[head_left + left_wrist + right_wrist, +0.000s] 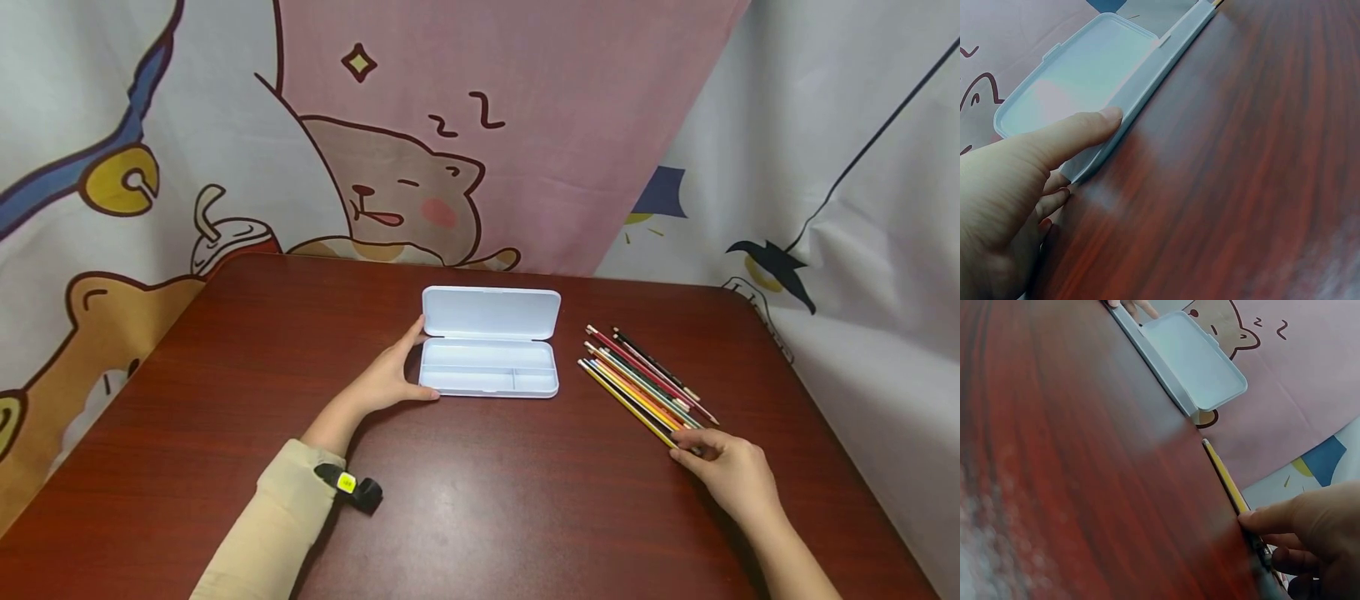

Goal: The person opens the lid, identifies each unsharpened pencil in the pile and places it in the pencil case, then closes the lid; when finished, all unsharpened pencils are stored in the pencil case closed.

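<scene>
A white pencil case (488,379) lies with its lid (491,312) raised, and its divided tray holds nothing. My left hand (386,375) grips the left end of the case, thumb along the front wall and fingers toward the back. In the left wrist view the thumb of the left hand (1019,178) presses the case's front side. To the right lies a loose bundle of colored pencils (645,367). At its near end my right hand (735,475) pinches a yellow pencil (1225,474) between thumb and fingers; whether other pencils are pinched too is hidden.
The brown wooden table (480,508) carries everything. Behind it hangs a cartoon-printed cloth (585,133), which also runs along both sides. A black band with a small device (351,485) sits on the left wrist.
</scene>
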{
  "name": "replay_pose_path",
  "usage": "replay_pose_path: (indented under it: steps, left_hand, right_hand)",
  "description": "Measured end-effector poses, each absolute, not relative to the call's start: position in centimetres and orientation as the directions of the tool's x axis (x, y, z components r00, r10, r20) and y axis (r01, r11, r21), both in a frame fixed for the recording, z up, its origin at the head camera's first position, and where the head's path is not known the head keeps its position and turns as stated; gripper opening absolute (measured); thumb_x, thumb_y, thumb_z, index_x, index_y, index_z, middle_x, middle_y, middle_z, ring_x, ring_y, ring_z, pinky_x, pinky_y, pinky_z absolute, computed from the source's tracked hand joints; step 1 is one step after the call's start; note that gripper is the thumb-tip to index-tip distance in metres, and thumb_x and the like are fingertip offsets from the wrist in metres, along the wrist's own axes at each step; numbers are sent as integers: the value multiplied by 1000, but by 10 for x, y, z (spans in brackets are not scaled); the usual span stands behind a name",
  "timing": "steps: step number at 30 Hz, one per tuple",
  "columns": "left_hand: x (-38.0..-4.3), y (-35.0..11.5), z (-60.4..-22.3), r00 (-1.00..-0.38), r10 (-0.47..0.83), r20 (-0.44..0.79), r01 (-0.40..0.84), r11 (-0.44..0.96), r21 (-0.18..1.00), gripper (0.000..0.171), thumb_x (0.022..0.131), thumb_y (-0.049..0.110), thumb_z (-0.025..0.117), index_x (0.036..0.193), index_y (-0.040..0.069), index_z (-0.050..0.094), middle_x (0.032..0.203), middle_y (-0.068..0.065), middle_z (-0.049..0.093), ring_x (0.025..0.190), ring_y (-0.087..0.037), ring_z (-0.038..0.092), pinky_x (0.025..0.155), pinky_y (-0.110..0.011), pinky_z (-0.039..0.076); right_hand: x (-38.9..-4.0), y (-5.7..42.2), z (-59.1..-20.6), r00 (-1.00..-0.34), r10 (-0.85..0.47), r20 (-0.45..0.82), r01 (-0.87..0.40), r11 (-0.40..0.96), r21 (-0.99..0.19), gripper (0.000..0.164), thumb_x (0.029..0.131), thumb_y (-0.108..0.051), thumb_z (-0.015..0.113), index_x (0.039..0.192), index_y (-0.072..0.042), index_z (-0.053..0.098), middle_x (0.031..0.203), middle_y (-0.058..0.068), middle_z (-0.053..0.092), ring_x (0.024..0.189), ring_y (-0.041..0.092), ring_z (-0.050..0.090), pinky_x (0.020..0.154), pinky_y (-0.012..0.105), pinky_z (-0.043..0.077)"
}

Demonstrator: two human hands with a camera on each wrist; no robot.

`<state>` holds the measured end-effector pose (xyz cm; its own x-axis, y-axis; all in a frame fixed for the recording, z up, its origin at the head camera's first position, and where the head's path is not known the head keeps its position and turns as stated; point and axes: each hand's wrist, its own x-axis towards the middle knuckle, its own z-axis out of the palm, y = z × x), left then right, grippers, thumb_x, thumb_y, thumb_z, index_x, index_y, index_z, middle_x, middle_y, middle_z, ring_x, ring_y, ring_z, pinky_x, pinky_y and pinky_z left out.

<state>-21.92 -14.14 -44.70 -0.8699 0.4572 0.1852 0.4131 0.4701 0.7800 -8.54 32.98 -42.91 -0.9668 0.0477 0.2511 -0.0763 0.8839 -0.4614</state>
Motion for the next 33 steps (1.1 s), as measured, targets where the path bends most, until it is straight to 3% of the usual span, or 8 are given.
replay_pose_path:
  steps: [8, 16, 23, 29, 33]
  left_hand:
    - [-219, -140, -447, -870, 459, 179, 409, 471, 782, 125, 65, 18, 90, 155, 11, 4, 141, -15, 45, 133, -25, 36, 110, -46, 19]
    - [-219, -140, -446, -866, 463, 188, 417, 463, 782, 125, 64, 17, 90, 155, 11, 4, 141, -15, 46, 133, -26, 36, 110, -46, 19]
    - [-219, -141, -447, -869, 460, 182, 410, 465, 785, 125, 65, 18, 90, 155, 10, 4, 141, -15, 46, 133, -26, 36, 110, -46, 19]
    - [-219, -141, -446, -870, 460, 180, 408, 462, 788, 125, 65, 18, 90, 155, 10, 4, 141, -14, 46, 133, -25, 36, 110, -46, 18]
    - [-219, -141, -446, -870, 461, 177, 407, 464, 787, 125, 65, 19, 90, 155, 10, 3, 141, -14, 45, 133, -25, 35, 110, -46, 18]
  right_hand:
    - [-86, 328, -432, -950, 30, 310, -119, 885, -450, 13, 75, -9, 81, 87, -11, 76, 82, 6, 71, 58, 7, 54, 48, 26, 40]
    - [-88, 328, -430, -930, 9, 366, -172, 872, -458, 14, 78, -1, 76, 92, -5, 74, 77, 5, 67, 54, 4, 43, 47, 25, 37]
    - [-91, 326, -424, -922, 4, 388, -197, 855, -479, 16, 81, 1, 73, 95, -6, 73, 88, 10, 70, 63, 4, 53, 52, 18, 40]
    - [-97, 320, -421, -912, -19, 410, -235, 844, -483, 15, 83, 3, 71, 95, -6, 71, 67, 1, 52, 43, 5, 34, 40, 23, 31]
    - [-105, 312, -418, -906, -51, 420, -272, 830, -486, 16, 83, 4, 70, 95, -6, 70, 62, -3, 43, 42, 5, 31, 39, 23, 29]
